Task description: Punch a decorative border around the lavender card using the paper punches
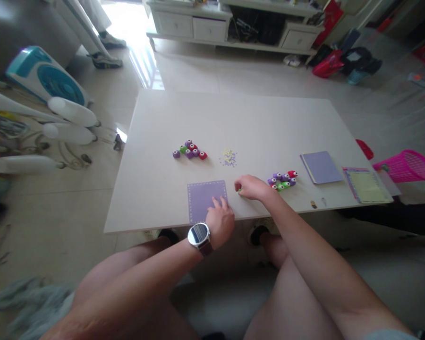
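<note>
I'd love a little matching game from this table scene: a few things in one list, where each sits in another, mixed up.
Things:
1. purple sheet
2. paper bits
3. purple notebook
4. pink basket

Places:
A. on the floor, right of the table
B. under the left hand
C. mid-table, beyond the right hand
D. on the table's right part, beside a yellow-green sheet

Pairs: 1-B, 2-C, 3-D, 4-A
</note>
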`<action>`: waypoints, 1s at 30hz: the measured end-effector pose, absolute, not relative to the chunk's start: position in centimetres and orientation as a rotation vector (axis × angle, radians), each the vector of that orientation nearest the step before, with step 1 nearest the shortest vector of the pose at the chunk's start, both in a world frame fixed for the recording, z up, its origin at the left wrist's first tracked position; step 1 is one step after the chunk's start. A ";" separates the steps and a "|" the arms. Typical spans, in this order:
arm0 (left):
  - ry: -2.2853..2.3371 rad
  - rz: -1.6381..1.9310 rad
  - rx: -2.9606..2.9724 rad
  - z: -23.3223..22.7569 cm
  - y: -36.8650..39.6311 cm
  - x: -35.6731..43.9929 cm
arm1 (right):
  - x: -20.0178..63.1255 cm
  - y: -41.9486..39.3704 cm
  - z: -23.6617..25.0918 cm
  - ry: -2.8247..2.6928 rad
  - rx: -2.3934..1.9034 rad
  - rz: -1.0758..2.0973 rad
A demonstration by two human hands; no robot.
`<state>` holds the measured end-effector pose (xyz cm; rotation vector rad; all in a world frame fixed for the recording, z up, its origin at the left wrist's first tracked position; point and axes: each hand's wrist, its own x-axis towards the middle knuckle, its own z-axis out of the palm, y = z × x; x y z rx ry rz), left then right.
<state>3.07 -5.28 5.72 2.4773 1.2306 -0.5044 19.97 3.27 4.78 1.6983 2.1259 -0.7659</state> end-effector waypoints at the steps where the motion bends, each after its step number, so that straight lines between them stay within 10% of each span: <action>1: 1.231 -0.504 2.470 5.8 -5.3 3.1 | 20.3 3.4 4.7 2.101 1.706 -0.760; 30: 1.836 -0.136 2.219 4.0 9.7 -8.9 | 19.7 2.5 4.1 2.170 1.667 -0.688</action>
